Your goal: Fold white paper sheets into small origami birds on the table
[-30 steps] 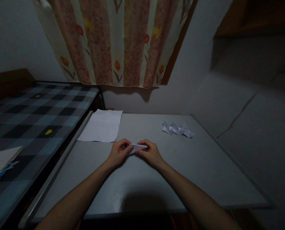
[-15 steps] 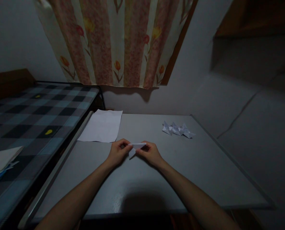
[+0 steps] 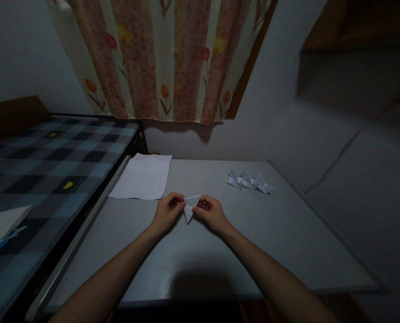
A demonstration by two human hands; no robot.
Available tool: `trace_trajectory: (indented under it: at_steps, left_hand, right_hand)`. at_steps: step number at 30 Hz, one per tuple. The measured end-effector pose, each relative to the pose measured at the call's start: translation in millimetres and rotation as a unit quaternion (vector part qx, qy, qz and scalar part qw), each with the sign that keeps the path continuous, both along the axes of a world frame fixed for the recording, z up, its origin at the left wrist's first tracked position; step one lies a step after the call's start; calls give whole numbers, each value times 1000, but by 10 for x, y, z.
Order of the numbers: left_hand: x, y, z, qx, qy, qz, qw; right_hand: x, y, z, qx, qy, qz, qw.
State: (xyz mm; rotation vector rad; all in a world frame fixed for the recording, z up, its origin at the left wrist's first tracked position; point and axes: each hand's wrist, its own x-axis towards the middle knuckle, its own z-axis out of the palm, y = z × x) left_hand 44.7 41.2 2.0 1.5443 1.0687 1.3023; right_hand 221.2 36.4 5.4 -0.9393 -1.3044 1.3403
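Between my two hands is a small piece of folded white paper (image 3: pixel 189 212), with a pointed end hanging down toward me. My left hand (image 3: pixel 167 211) pinches its left side between thumb and fingers. On the other side my right hand (image 3: pixel 213 212) grips the paper, thumb in front and fingers curled behind. Both hands are over the middle of the table. To the right and farther back lie several folded white paper pieces (image 3: pixel 248 181) with pointed tips, grouped in a row. A stack or sheet of white paper (image 3: pixel 142 176) lies flat at the back left.
The grey-white table (image 3: pixel 274 242) meets the wall at the back and right. Left of it stands a bed with a checked cover (image 3: pixel 95 154), bearing a pale folded item (image 3: pixel 6 224). A flowered curtain (image 3: pixel 166 58) hangs above the table's far edge.
The folded paper has turned in my fingers, so its lower point now hangs nearer the middle. My hands have shifted only slightly, and the other papers have stayed put.
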Motion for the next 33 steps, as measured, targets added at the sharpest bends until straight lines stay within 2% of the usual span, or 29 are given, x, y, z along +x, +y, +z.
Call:
trace_trajectory:
  at_steps: [8,13,19,24,28,33]
  left_hand:
    - [28,-70,12,-55,8,-119,991]
    - [42,-91,29,-64,29,-117,991]
    - [38,-60,-14,-93,-72,-139,983]
    - [16,-25,23,-114,-157,-154,969]
    - [-1,-19,84,-132,-153,-126,971]
    - [-24,-2,34,-175,-138,-112,968]
  right_hand:
    - [11,8,-18,-34,2,22,999]
    - [9,2,-39,-38,-15,13,999]
    - [28,11,-16,-39,5,18,999]
    - [67,39,24,14,-12,-18,1000]
    - [79,46,54,78,-25,-36,996]
    - [81,41,44,61,-19,-15,998]
